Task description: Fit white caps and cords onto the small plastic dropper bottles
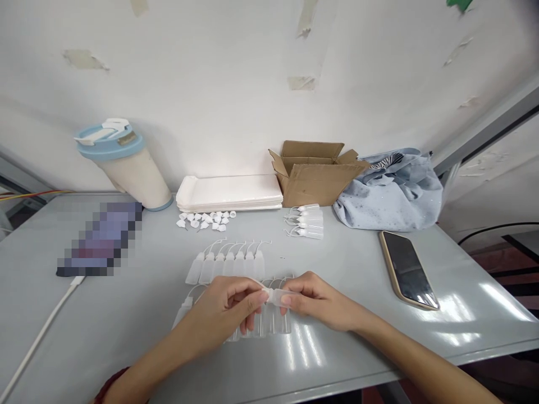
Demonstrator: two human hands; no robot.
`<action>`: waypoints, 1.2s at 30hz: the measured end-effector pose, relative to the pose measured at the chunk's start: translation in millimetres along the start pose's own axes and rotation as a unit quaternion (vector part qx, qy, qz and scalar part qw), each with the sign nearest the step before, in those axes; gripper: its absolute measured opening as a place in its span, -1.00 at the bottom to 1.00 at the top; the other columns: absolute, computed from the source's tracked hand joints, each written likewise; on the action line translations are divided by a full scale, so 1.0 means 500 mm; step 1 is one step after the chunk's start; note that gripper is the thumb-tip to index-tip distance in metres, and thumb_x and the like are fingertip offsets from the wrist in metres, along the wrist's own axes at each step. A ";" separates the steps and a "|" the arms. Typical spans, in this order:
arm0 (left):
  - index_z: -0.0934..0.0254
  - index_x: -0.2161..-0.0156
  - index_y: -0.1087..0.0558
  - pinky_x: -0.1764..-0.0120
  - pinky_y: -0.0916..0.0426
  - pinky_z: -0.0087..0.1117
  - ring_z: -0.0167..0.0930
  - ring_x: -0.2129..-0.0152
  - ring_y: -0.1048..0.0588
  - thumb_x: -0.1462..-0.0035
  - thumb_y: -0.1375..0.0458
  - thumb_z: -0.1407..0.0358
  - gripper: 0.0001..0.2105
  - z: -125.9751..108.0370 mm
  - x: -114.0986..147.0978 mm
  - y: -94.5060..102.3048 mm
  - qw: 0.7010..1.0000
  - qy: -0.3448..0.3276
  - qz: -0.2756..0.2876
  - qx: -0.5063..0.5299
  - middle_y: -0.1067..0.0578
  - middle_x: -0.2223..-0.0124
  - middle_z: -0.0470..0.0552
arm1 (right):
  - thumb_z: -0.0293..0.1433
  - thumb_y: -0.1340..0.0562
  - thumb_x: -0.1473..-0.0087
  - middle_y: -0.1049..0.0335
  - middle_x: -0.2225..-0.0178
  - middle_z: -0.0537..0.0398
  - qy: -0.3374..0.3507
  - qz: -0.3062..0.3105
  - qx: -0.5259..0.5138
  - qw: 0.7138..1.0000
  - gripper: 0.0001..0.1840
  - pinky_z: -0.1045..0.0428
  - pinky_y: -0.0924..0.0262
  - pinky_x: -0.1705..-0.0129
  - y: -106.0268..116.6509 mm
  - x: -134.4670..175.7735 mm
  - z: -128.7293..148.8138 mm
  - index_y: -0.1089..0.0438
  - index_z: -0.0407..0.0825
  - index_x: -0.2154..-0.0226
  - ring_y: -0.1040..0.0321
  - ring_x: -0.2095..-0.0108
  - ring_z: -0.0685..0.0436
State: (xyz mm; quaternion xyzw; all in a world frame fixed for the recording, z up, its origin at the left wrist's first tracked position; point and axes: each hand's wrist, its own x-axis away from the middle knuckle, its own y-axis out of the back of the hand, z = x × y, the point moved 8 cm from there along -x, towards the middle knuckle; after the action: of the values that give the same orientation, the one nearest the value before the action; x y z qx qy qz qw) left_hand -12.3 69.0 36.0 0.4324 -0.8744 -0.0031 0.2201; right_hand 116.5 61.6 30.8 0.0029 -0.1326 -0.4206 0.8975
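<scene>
Between my two hands a small translucent plastic squeeze bottle (277, 297) lies nearly level above the table. My left hand (229, 307) is closed, its thumb and finger pinching the white cap at the bottle's neck; the fingertips partly cover the cap. My right hand (318, 298) grips the bottle's body from the right. Beneath my hands lies a row of similar bottles (273, 322), partly hidden. Just behind it is another row of bottles (229, 268) with thin tethers at their tops. Loose white caps (206, 219) are scattered farther back.
Several bottles (310, 223) lie at the back right before an open cardboard box (322, 182). White envelopes (231, 192) are stacked by the wall. A tumbler (132, 168) and a pixelated device (101, 238) with a cable are left; a cloth bag (391, 196) and phone (408, 269) right.
</scene>
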 end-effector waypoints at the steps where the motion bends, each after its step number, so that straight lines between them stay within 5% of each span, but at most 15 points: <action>1: 0.27 0.34 -0.48 0.47 -0.29 -0.48 -0.47 0.58 -0.40 -0.14 -0.10 0.15 -0.77 -0.004 0.000 0.002 1.000 -0.011 -0.007 0.001 -0.42 0.54 -0.12 | -0.07 -0.12 -0.16 0.14 0.66 0.29 -0.001 0.000 -0.003 1.000 -0.52 0.11 0.24 0.58 0.000 0.000 -0.001 -0.43 -0.15 0.45 0.17 0.61 0.11; 8: 0.24 0.20 -0.49 0.38 -0.33 -0.46 -0.45 0.50 -0.42 -0.10 -0.14 0.17 -0.78 -0.012 -0.002 0.010 0.998 -0.049 -0.025 0.028 -0.45 0.44 -0.09 | -0.06 -0.12 -0.17 0.13 0.67 0.31 -0.006 0.001 -0.021 1.000 -0.51 0.11 0.24 0.59 0.000 -0.001 -0.001 -0.43 -0.17 0.42 0.18 0.63 0.12; 15: 0.28 0.43 -0.41 0.57 -0.17 -0.50 -0.52 0.71 -0.25 -0.18 -0.02 0.03 -0.64 0.009 0.001 -0.009 0.999 0.023 0.027 0.005 -0.28 0.65 -0.17 | -0.07 -0.12 -0.17 0.15 0.67 0.31 -0.005 0.002 -0.019 1.000 -0.52 0.11 0.25 0.60 -0.004 0.001 0.002 -0.43 -0.16 0.43 0.19 0.63 0.12; 21: 0.24 0.13 -0.44 0.48 -0.25 -0.49 -0.47 0.58 -0.35 -0.13 -0.09 0.04 -0.66 0.005 0.002 0.000 1.000 0.002 0.005 0.023 -0.30 0.53 -0.16 | -0.06 -0.12 -0.16 0.12 0.67 0.30 -0.009 -0.005 -0.024 1.000 -0.51 0.12 0.25 0.60 -0.001 0.000 -0.001 -0.42 -0.16 0.43 0.18 0.63 0.12; 26: 0.28 0.34 -0.46 0.55 -0.17 -0.51 -0.53 0.69 -0.26 -0.17 -0.03 0.02 -0.65 0.002 0.000 -0.006 1.000 -0.005 0.024 0.007 -0.24 0.62 -0.19 | -0.08 -0.11 -0.18 0.15 0.66 0.31 0.006 0.000 -0.016 1.000 -0.52 0.12 0.25 0.59 -0.005 0.000 0.001 -0.43 -0.16 0.41 0.20 0.62 0.12; 33: 0.28 0.48 -0.37 0.57 -0.15 -0.49 -0.52 0.74 -0.21 -0.15 -0.02 -0.03 -0.60 0.016 -0.007 0.020 0.998 0.015 -0.062 0.002 -0.23 0.70 -0.20 | -0.14 -0.18 -0.14 -0.06 0.58 0.26 0.040 -0.082 0.075 0.993 -0.62 0.14 0.09 0.52 0.012 -0.003 0.018 -0.40 -0.10 0.16 0.03 0.55 0.08; 36: 0.27 0.54 -0.30 0.56 -0.17 -0.48 -0.51 0.73 -0.22 -0.16 0.01 -0.05 -0.56 0.013 -0.005 0.025 0.996 0.014 -0.082 -0.012 -0.21 0.71 -0.19 | -0.18 -0.13 -0.19 -0.22 0.50 0.18 0.080 -0.110 0.139 0.981 -0.67 0.13 0.02 0.46 0.015 -0.003 0.037 -0.42 -0.11 0.24 -0.06 0.51 0.06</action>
State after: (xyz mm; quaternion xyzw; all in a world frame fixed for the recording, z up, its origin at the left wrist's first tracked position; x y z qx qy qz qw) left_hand -22.9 77.7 31.4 0.5000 -0.8327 -0.0250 0.2366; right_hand 116.7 69.3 49.4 0.1756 -0.1162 -0.4925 0.8445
